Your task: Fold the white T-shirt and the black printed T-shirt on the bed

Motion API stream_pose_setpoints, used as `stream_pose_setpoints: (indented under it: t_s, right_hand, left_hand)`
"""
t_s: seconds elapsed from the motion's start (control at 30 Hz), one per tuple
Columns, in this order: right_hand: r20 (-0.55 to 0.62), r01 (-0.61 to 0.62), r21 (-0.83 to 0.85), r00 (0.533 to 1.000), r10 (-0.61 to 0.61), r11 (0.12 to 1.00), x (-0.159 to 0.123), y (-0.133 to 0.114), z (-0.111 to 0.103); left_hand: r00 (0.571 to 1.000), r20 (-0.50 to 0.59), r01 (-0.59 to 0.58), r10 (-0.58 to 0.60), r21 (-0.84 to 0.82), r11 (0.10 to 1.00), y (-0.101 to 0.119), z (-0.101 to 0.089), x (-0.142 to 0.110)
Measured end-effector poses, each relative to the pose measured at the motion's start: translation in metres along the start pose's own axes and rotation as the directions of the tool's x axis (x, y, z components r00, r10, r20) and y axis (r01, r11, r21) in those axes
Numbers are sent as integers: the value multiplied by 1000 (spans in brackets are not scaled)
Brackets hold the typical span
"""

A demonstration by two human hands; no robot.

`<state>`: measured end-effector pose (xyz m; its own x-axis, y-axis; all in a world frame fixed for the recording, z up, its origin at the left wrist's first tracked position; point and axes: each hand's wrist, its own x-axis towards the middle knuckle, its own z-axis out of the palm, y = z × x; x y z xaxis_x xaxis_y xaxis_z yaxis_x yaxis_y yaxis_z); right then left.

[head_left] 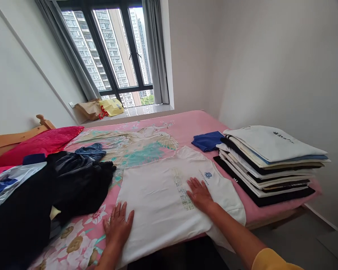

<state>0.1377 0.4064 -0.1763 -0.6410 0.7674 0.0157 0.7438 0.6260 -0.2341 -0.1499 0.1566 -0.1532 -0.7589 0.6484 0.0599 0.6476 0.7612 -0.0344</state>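
Observation:
A white printed T-shirt (157,202) lies spread on the pink floral bedsheet (191,125). My left hand (118,225) rests flat at the shirt's near left edge, fingers apart, holding nothing. My right hand (199,194) presses palm down on the shirt's middle, beside a green print and a small blue crest, also holding nothing. To the right, a tall stack of folded clothes (267,165) sits on the bed, with a folded blue cloth (207,141) just behind the shirt. A heap of black clothes (80,183) lies left of my left hand.
A red cushion (36,144) lies against the wooden headboard (14,138) at the left. Denim (90,151) sits on the dark heap. Paper and yellow bags (100,108) stand on the windowsill at the far end. A wall runs along the bed's right side.

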Motion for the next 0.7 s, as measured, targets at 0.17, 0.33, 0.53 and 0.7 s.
stream_pose_setpoints:
  t_s: [0.17,0.33,0.53,0.7]
  right_hand:
    - [-20,-382,-119,924,382,917,-23,106,-32]
    - [-47,-400,-112,917,397,910,-30,84,-46]
    - [-26,-145,143,988,150,979,-8,-45,-43]
    - [44,107,150,992,-115,983,8,-66,-29]
  left_hand:
    - [1000,-17,4,-4,-9,1000,0,2,1]
    - [999,30,41,-41,7,999,6,-4,5]
    - [955,59,-276,289,-165,947,105,-49,-13]
    - [851,102,-461,515,-324,826,177,-50,-14]
